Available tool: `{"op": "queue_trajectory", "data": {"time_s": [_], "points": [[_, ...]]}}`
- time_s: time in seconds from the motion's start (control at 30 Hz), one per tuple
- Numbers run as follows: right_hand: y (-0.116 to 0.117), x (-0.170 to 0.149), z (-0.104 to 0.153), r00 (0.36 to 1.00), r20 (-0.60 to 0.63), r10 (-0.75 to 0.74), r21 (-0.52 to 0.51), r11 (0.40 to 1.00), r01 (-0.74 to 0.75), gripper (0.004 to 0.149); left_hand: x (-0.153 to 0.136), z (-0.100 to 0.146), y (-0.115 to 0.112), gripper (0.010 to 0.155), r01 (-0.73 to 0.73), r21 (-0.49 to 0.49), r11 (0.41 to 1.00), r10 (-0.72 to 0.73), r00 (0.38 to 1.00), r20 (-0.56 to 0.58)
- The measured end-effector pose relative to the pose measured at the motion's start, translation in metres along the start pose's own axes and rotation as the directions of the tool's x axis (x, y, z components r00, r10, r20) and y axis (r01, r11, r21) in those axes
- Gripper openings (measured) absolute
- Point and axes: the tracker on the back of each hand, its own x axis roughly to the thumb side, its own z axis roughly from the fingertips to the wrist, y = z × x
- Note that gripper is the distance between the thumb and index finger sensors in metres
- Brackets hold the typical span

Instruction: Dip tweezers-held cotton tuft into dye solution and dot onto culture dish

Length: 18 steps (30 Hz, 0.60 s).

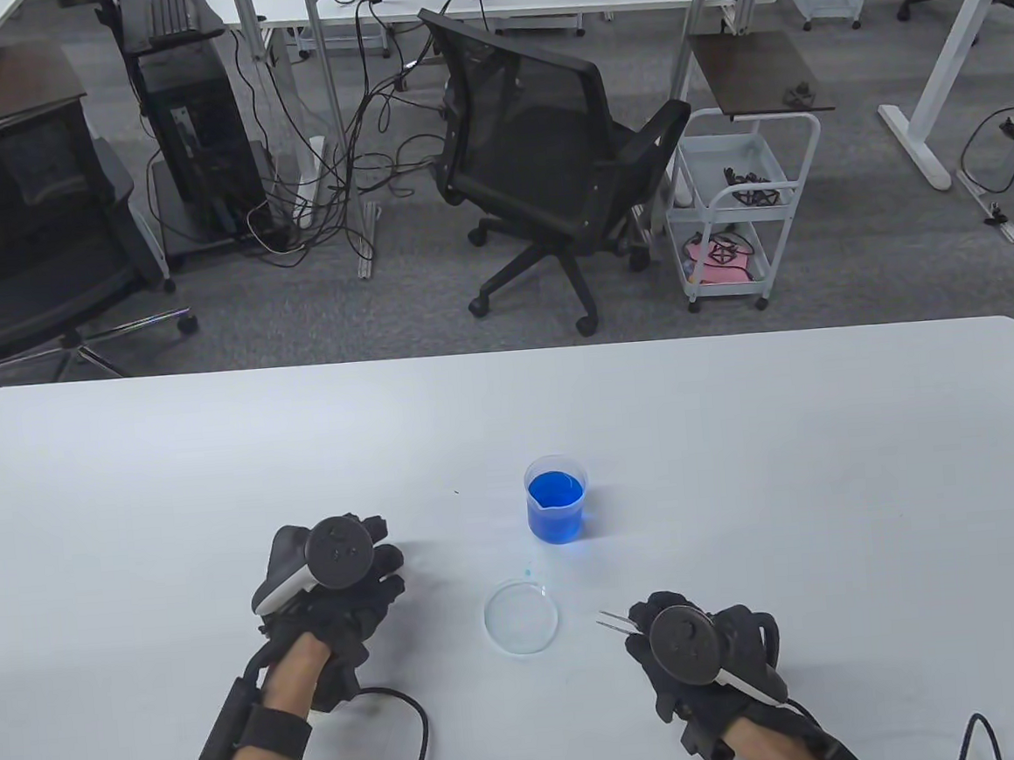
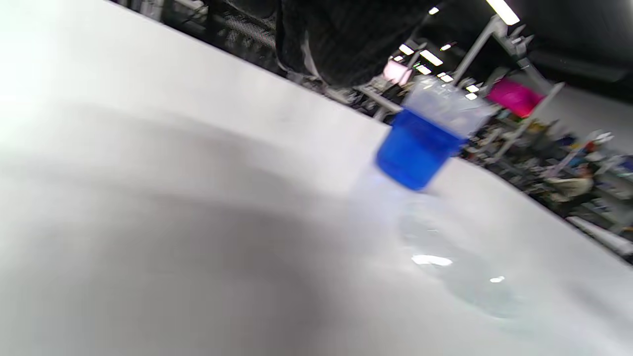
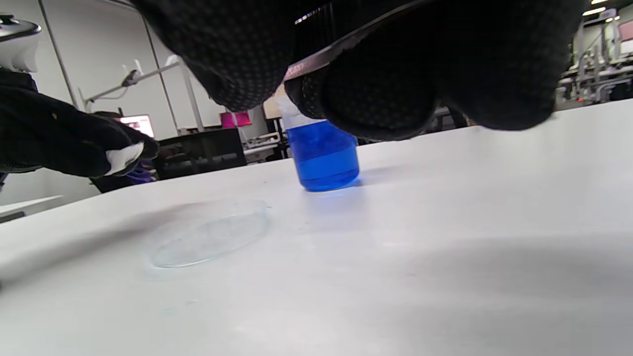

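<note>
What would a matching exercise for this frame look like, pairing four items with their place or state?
Items:
1. beaker
2. culture dish
3. tweezers
4. cotton tuft

States:
A. held in the right hand, tips pointing toward the dish
B. white, pinched in the left hand
C. clear and flat, lying on the table between the hands
D. standing upright, partly filled with blue liquid

Pairs: 1-D, 2-C, 3-A, 4-B

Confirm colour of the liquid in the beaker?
Bright blue. The liquid in the clear beaker shows best in the table view.
</note>
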Motion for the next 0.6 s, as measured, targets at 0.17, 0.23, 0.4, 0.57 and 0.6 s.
{"op": "queue_trajectory", "data": {"time_s": [0.17, 0.23, 0.4, 0.57, 0.6], "points": [[0.001, 0.016, 0.007, 0.994, 0.072, -0.078, 0.011, 0.997, 0.078, 0.050, 0.048, 0.025, -0.009, 0.044, -0.012, -0.005, 1.000, 0.013, 0.984, 0.176], [0.002, 0.022, 0.009, 0.989, 0.104, -0.109, 0.008, 0.994, 0.109, 0.049, 0.064, 0.030, -0.020, 0.043, -0.012, -0.015, 1.000, 0.015, 0.967, 0.253], [0.006, 0.033, 0.013, 0.973, 0.141, -0.184, 0.040, 0.983, 0.180, 0.050, 0.080, 0.036, -0.048, 0.042, -0.041, -0.026, 0.999, 0.048, 0.935, 0.351], [0.011, 0.039, 0.013, 0.964, 0.145, -0.223, 0.083, 0.973, 0.213, 0.050, 0.092, 0.038, -0.062, 0.041, 0.012, -0.032, 0.999, 0.001, 0.919, 0.395], [0.012, 0.040, 0.012, 0.962, 0.145, -0.230, 0.090, 0.972, 0.219, 0.050, 0.094, 0.038, -0.062, 0.041, 0.020, -0.031, 0.999, -0.006, 0.918, 0.396]]}}
